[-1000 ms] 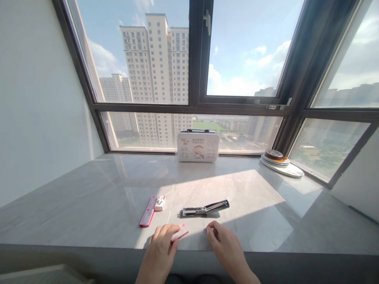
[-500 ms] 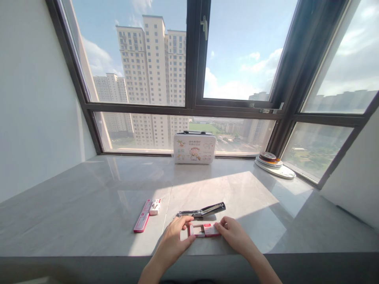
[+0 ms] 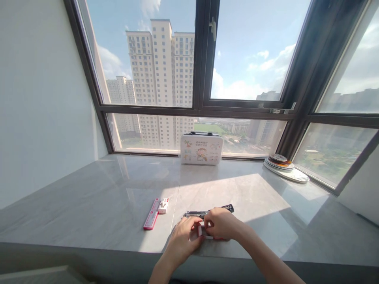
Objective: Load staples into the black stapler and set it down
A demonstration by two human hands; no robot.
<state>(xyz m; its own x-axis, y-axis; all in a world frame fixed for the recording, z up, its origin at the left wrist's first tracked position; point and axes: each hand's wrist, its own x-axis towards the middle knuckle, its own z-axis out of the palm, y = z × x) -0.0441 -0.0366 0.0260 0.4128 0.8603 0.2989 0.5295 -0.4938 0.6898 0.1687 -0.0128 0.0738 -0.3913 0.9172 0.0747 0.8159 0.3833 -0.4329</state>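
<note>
My left hand (image 3: 184,236) grips the left end of a small pink and white box (image 3: 207,232) between thumb and fingers, near the sill's front edge. Over the open part of that box, my right hand (image 3: 220,223) has its fingers curled and pressed together; whatever they pinch is hidden. Just behind both hands lies a black and silver stapler (image 3: 196,214), opened out, its middle covered by the right hand. To the left are pink flat boxes (image 3: 151,219) in a line, with a small white box (image 3: 163,206) against them.
A white case (image 3: 201,150) with cartoon prints stands against the window. Stacked round plates or lids (image 3: 286,169) sit in the right corner. The grey stone sill (image 3: 100,205) ends at a front edge near my wrists.
My right hand has moved left from the box's right end to over its opening, fingers now curled down. The view has shifted slightly left, so everything appears further right.
</note>
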